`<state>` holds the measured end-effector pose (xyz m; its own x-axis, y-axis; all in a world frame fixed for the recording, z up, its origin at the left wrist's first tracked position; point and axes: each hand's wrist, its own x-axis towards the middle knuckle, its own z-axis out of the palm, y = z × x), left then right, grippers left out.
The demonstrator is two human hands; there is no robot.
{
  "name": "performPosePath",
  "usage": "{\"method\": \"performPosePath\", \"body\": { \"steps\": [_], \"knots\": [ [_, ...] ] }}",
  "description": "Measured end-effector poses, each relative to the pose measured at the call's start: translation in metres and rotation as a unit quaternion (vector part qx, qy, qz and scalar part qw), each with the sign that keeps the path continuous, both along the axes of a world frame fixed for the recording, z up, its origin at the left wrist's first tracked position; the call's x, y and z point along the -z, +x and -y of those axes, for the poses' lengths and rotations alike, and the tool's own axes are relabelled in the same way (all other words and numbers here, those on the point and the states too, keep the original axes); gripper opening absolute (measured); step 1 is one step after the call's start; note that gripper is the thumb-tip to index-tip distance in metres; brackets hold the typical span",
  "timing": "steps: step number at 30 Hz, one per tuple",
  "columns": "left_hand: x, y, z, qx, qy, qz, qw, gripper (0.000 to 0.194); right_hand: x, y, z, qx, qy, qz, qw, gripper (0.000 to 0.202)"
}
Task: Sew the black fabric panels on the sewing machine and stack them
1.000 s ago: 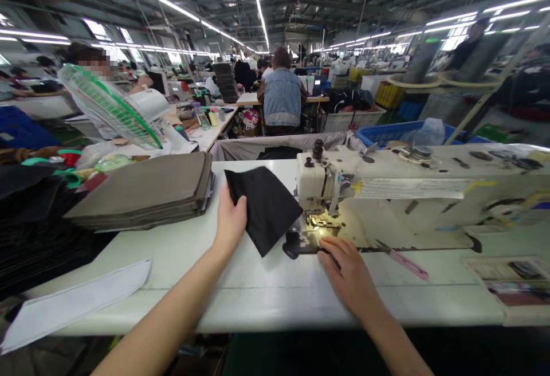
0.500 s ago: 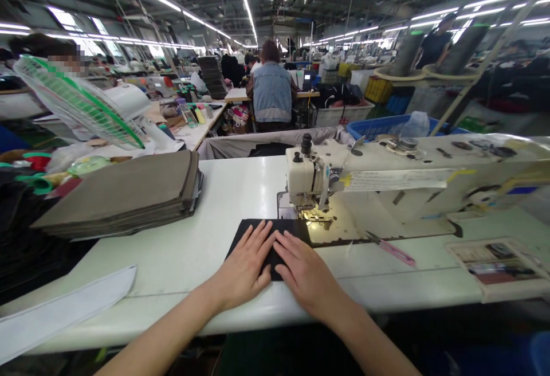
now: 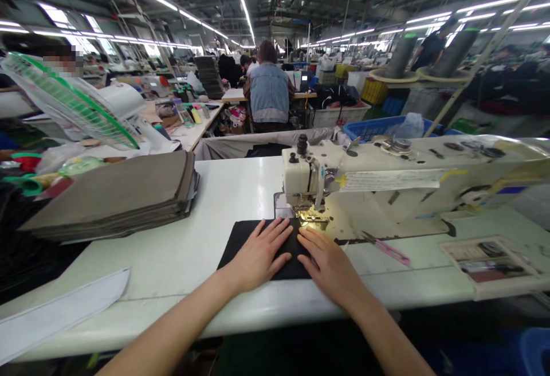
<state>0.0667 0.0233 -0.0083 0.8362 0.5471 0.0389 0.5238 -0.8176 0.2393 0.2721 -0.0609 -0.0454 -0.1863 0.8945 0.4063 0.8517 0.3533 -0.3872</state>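
Observation:
A black fabric piece (image 3: 240, 244) lies flat on the white sewing table (image 3: 172, 273), its far edge close to the needle area of the sewing machine (image 3: 309, 175). My left hand (image 3: 262, 253) rests on the middle of the fabric, palm down with fingers stretched out. Over the fabric's right end my right hand (image 3: 324, 258) lies flat too, fingertips just in front of the lit needle plate (image 3: 313, 219). The part of the fabric beneath both hands is hidden.
Pink-handled snips (image 3: 389, 249) lie right of my right hand, beside a parts tray (image 3: 490, 261). A stack of grey-brown panels (image 3: 112, 192) stands at left, with a white strip (image 3: 64, 313) in front. A fan (image 3: 73, 101) and a co-worker in a denim vest (image 3: 269, 92) are beyond.
Both hands have shifted right over the black fabric, and the gap between them has widened. More of the fabric's left part shows. The camera view has moved slightly.

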Motion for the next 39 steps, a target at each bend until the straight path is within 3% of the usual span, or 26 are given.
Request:
{"method": "performPosePath", "body": {
  "steps": [21,23,28,31,39],
  "knots": [
    [0.001,-0.006,-0.021,0.029,0.016,0.002,0.999,0.061,-0.003,-0.006,-0.003,0.025,0.017,0.017,0.999,0.037],
    [-0.002,-0.008,-0.014,0.037,0.01,0.005,0.999,0.056,-0.002,-0.005,0.006,0.019,0.022,0.023,0.999,0.036],
    [-0.01,-0.016,0.022,0.127,-0.037,0.02,0.991,0.049,0.003,0.0,0.038,-0.013,0.04,0.03,0.999,0.035],
    [-0.011,-0.019,0.031,0.124,-0.04,0.019,0.991,0.05,0.002,0.004,0.043,-0.024,0.043,0.029,0.998,0.034],
    [-0.002,-0.014,-0.011,0.098,-0.022,0.026,0.995,0.044,-0.007,0.007,-0.001,-0.015,0.041,0.022,0.999,0.026]
  ]
}}
